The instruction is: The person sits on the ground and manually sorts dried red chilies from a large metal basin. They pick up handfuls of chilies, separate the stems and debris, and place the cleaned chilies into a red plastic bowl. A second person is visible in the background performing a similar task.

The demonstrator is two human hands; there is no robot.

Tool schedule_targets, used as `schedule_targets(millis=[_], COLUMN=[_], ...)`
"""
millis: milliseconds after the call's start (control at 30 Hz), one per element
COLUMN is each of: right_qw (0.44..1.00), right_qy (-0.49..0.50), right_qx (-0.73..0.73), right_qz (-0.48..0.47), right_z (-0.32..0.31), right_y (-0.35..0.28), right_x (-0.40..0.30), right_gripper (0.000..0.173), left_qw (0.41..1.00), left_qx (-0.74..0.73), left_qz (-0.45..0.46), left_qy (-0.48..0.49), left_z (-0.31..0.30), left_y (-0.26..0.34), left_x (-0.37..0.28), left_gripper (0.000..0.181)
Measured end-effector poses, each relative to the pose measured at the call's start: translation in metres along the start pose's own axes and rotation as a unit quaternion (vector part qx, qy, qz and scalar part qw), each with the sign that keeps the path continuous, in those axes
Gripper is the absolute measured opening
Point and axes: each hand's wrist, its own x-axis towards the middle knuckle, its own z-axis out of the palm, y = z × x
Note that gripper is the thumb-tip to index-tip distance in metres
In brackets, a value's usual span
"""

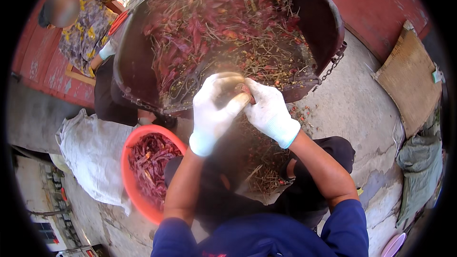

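Note:
My left hand (pixel 216 112) and my right hand (pixel 269 110), both in white knit gloves with light blue cuffs, meet in front of me. Between their fingertips is a small, crumpled dried red chili pepper (pixel 245 92), partly covered by the fingers. Just beyond them, a dark tub-shaped cart bed (pixel 317 25) holds a heap of dried red chilies (pixel 194 32) mixed with stems and seeds. A pair of scissors (pixel 185 87) lies inside its near edge, left of my hands. Beside my left knee stands an orange-red plastic basin (pixel 129 182) of dried chilies.
Another person (pixel 91 32) sits at the cart's left side, gloved hands at its rim. A white woven sack (pixel 93 157) lies left of the basin. Stems and chili bits (pixel 266 171) litter the concrete between my feet. Rightward are a brown mat (pixel 410 82), a green sack (pixel 419 167) and a hanging chain (pixel 331 68).

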Motion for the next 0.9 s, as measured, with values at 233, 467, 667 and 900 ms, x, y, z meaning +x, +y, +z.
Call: schedule_targets(millis=[233, 467, 667, 900], right_qw=[0.783, 0.752, 0.892, 0.942], right_qy=[-0.205, -0.185, -0.065, 0.035], right_qx=[0.576, 0.606, 0.423, 0.321], right_qz=[0.117, 0.183, 0.147, 0.085], right_z=[-0.023, -0.017, -0.017, -0.01], right_y=[-0.006, -0.008, -0.005, 0.005], right_x=[0.003, 0.004, 0.003, 0.003], right_gripper=[0.035, 0.03, 0.029, 0.026], left_qw=[0.989, 0.963, 0.986, 0.828], left_qx=[-0.135, -0.214, -0.12, 0.56], left_qz=[-0.056, -0.153, -0.112, -0.045], left_qy=[-0.038, -0.065, 0.028, -0.007], left_z=[-0.01, -0.015, -0.032, -0.067], left_y=[-0.009, -0.004, -0.041, -0.128], left_x=[0.006, 0.005, 0.011, -0.004], left_gripper=[0.034, 0.039, 0.047, 0.036])
